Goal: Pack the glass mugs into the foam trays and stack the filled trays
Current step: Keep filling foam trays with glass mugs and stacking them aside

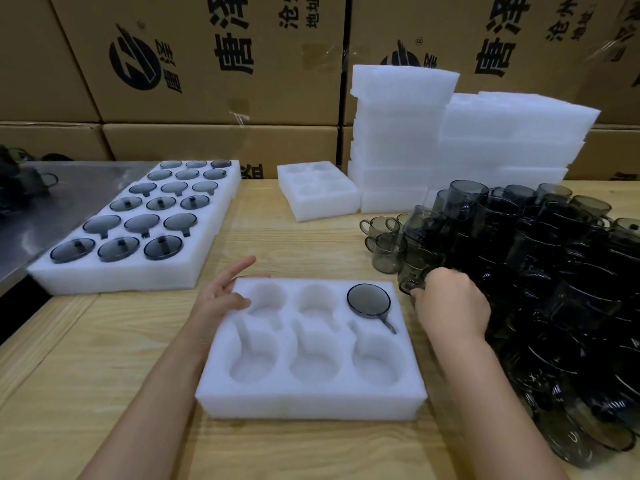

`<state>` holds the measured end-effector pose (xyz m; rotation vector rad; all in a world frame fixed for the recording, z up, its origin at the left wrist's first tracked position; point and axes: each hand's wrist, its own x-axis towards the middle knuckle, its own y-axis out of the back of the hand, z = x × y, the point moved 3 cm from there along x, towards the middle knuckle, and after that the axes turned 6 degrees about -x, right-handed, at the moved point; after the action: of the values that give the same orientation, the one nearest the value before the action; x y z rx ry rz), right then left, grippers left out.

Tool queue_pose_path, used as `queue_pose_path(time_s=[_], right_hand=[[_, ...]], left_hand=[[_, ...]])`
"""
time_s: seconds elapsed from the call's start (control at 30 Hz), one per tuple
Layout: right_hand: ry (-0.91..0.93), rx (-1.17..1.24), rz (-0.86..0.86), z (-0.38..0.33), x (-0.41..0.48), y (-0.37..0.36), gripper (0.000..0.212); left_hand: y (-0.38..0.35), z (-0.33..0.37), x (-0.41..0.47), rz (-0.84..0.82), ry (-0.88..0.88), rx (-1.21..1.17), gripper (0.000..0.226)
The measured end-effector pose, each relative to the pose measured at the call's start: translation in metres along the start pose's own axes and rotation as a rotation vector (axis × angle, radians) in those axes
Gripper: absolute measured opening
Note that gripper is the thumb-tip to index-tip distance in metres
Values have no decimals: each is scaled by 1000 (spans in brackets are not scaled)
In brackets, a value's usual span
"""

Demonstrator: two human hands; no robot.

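A white foam tray (311,400) with six round pockets lies in front of me on the wooden table. One smoky glass mug (369,301) sits upside down in its far right pocket; the other pockets are bare. My left hand (221,296) rests on the tray's far left corner with fingers relaxed. My right hand (450,303) curls round a smoky mug (410,277) at the near edge of a big pile of mugs (540,278) on the right.
Filled foam trays (207,237) lie side by side at the left. An unfilled tray (318,199) and tall stacks of foam trays (450,140) stand at the back. Cardboard boxes (207,64) wall the rear. A metal surface (52,209) adjoins on the left.
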<state>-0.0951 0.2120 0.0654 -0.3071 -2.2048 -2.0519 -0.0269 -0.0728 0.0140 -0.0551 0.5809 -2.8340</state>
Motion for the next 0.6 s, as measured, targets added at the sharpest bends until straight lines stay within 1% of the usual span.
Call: queue_pose_path(time_s=[0.07,0.17,0.27,0.33,0.4,0.47,0.5,0.6], right_hand=[[-3,93,22,-1,-2,3,22],[-7,245,63,-3,-5,6,24],[10,425,139,-1,-7,8,20],[57,549,223,0,-8,10,17],[98,705,257,-3,-9,12,12],[133,861,239,-5,-11,14,6],[155,919,215,-7,-12,14,6],[216,1029,140,-12,-15,14,22]], left_hand=[[-1,0,-1,1,0,-9,71],[-2,1,-1,0,-10,-6,70],[-2,0,0,5,-24,3,61],[-4,-2,-1,5,-40,38,59],[-8,-3,-2,-3,-71,91,56],[-13,-6,-4,-27,-52,113,60],[-15,-7,-6,-36,-36,133,60],[-18,-8,-9,-78,17,206,56]])
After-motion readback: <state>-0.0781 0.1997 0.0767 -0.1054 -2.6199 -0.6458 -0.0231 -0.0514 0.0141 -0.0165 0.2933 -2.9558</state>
